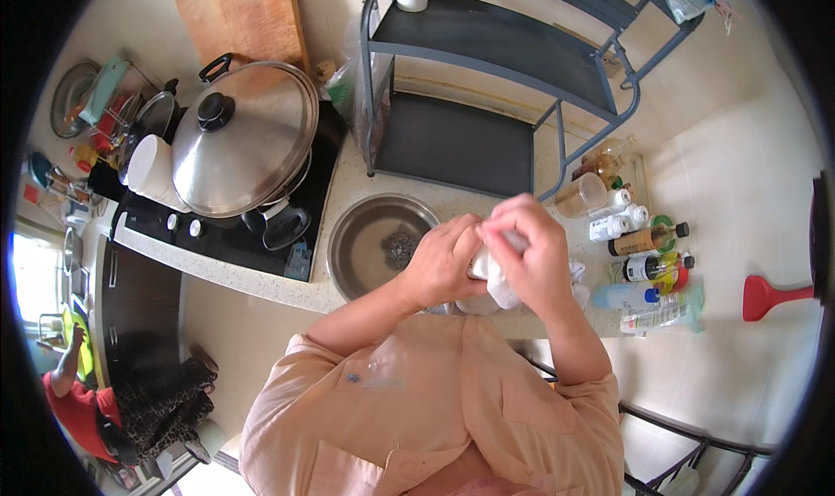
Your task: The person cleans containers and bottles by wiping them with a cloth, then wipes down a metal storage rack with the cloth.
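My left hand (443, 254) is closed around a small white container (480, 265), mostly hidden by my fingers. My right hand (531, 251) meets it from the other side, thumb and fingertips pinched together at its upper end. A crumpled white piece (502, 290), perhaps plastic or cloth, shows below the right fingers. Both hands are above the counter's front part, in front of my chest. Just left of them sits a round steel basin (339, 254) of cloudy liquid. A dark, mesh-like scouring pad (398, 248) lies in it.
A large lidded steel wok (248, 143) covers much of the black cooktop (215, 241). Behind the basin stands a grey metal rack (483, 46). Several bottles (646, 238) line the right wall. At far left, a person in red (81, 411) is at another counter.
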{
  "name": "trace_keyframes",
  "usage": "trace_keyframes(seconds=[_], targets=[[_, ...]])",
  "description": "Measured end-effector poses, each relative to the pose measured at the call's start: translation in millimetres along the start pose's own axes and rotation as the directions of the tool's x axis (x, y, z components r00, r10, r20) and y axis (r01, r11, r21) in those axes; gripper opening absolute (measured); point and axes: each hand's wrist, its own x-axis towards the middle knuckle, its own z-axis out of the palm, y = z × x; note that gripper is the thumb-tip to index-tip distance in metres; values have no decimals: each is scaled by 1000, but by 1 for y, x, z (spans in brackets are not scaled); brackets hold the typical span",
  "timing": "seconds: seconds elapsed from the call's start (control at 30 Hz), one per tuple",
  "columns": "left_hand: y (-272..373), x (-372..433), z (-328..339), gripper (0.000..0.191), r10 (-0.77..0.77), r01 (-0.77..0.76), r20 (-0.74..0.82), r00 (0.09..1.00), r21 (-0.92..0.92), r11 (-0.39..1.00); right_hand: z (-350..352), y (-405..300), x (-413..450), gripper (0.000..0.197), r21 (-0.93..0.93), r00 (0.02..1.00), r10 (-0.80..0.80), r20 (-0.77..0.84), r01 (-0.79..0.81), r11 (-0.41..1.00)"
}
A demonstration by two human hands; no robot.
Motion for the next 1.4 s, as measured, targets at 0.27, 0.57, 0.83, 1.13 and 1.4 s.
trace_keyframes(seconds=[0.27,0.57,0.83,1.13,1.4], targets=[[-5,-8,-9,73,-312,273,-22,950,-428,862,-15,55,-1,15,315,792,611,-4,-579,752],[-16,-12,6,78,-558,360,16,830,-779,513,34,4,-20,29,-179,989,-29,-148,2,984],[-27,-8,-3,91,-601,540,224,767,-731,417,14,-4,-17,26,-218,978,-205,46,211,953],[-24,-13,-9,85,-420,333,268,867,-939,87,6,44,-29,19,-152,990,53,-132,-73,986],[-35,-5,11,72,-475,194,130,870,-977,88,54,20,-63,31,392,959,203,-195,-114,913]])
